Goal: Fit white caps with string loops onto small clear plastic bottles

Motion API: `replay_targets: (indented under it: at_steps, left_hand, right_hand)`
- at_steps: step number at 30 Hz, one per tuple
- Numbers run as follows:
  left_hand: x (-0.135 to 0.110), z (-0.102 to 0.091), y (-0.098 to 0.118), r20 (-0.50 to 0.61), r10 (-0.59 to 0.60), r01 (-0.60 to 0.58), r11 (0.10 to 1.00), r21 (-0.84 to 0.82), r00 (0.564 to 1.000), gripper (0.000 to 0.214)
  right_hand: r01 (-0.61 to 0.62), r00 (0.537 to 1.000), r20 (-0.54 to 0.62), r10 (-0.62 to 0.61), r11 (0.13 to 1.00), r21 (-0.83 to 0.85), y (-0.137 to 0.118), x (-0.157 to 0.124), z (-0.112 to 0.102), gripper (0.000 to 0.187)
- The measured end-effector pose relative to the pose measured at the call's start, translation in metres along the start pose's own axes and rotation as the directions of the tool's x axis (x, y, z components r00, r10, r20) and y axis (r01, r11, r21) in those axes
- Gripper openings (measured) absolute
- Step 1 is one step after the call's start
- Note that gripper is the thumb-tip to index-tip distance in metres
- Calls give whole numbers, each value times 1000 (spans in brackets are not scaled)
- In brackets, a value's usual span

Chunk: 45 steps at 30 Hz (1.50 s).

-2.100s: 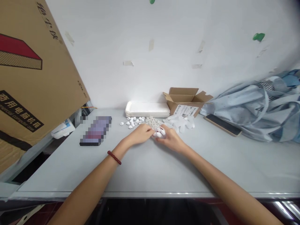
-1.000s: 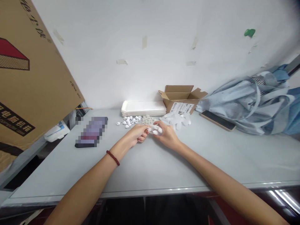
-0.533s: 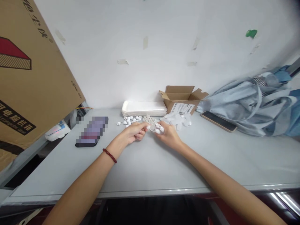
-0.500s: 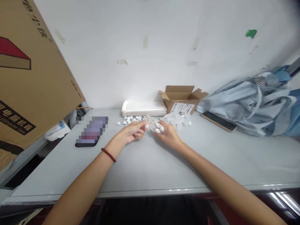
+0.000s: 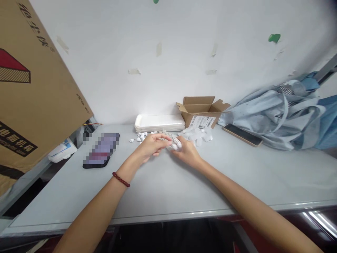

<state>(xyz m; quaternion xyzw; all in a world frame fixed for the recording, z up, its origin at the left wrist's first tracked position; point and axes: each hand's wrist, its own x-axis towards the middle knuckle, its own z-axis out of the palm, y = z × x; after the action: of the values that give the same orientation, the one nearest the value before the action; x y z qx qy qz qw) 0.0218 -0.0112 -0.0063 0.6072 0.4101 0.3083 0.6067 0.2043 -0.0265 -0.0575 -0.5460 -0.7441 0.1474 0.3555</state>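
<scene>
My right hand (image 5: 186, 151) is closed round a small clear plastic bag (image 5: 174, 144) with several white pieces in it. The fingers of my left hand (image 5: 152, 144) reach to the bag's left side, thumb and forefinger tips close together there. Whatever they pinch is too small to make out. Behind my left hand lie loose small white pieces (image 5: 142, 136), rounded like earbuds. Small translucent parts (image 5: 165, 133) lie just beyond both hands, partly hidden. Past my right hand is a heap of frosted clear plastic bags (image 5: 198, 135).
A stack of white trays (image 5: 160, 122) and an open cardboard box (image 5: 201, 114) stand against the wall. One phone (image 5: 102, 149) lies at left, another phone (image 5: 242, 135) at right beside a pale blue cloth bag (image 5: 265, 112). A large carton (image 5: 39, 91) leans in from the left.
The fingers of my left hand have uncurled from a pinch on a white piece and stretched over to the bag. My right hand still holds the bag. The view has shifted slightly.
</scene>
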Motion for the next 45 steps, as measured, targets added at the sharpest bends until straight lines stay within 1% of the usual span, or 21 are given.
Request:
replay_targets:
  at_steps: [1,3,5,7,10,13,16,19,23,28,30,31,33,35,37,40,41,42,45]
  left_hand:
    - [0,4,-2,-5,42,-41,991,124,999,28]
    - [0,11,-7,-3,150,-141,933,331,989,28]
    - [0,15,-11,19,244,-225,862,454,970,25]
    - [0,16,-12,44,288,-269,813,517,956,23]
    - [1,10,-11,79,293,-287,788,544,953,21]
    - [1,3,-10,63,294,-279,785,553,954,23]
    - [2,0,-9,49,296,-272,783,559,954,25]
    - [2,3,-9,28,311,-266,759,595,950,23]
    - [5,9,-10,-55,326,-218,739,638,944,22]
    - [9,13,-17,-104,343,-208,754,623,934,38]
    - [8,13,-17,-121,308,-190,804,564,944,39]
    - [7,11,-16,-118,259,-165,844,511,959,38]
    - [4,8,-13,-64,117,-85,923,375,991,33]
    - [1,4,-9,2,0,-1,963,271,1000,27]
    - [1,3,-9,4,-28,26,967,255,1000,23]
    - [4,7,-16,-63,20,0,956,293,998,20]
    - [6,9,-20,-74,18,4,959,283,997,20]
    - [8,12,-24,-81,-4,24,967,252,997,20]
    - [10,16,-29,-81,-147,156,980,126,986,22]
  right_hand:
    - [-2,1000,-2,2,1000,-7,1,0,1,26]
    - [9,1000,-2,-9,1000,-13,2,-1,2,27]
    - [36,999,7,-36,999,-9,3,-1,3,29]
    - [64,998,19,-64,998,-5,4,-2,4,29]
    - [91,996,26,-91,996,-15,3,-3,4,32]
    - [99,995,35,-98,995,-27,2,-4,3,35]
    - [96,994,49,-94,995,-30,3,-3,2,29]
    - [114,992,58,-112,993,-37,5,-2,3,22]
    - [133,990,51,-130,990,-55,5,-2,5,21]
    - [117,992,52,-111,986,-123,3,-2,8,25]
    - [99,995,45,-94,986,-136,3,-1,8,26]
    - [92,995,40,-88,986,-139,3,0,8,27]
    - [78,997,31,-74,986,-147,4,1,7,31]
    - [68,998,30,-64,984,-162,5,2,7,33]
    - [72,997,35,-67,981,-179,6,2,6,33]
    - [97,995,44,-90,971,-216,5,1,6,33]
    - [104,994,48,-96,967,-234,4,1,6,32]
    - [110,994,51,-100,961,-252,4,0,6,32]
    - [126,992,60,-114,949,-289,3,0,7,29]
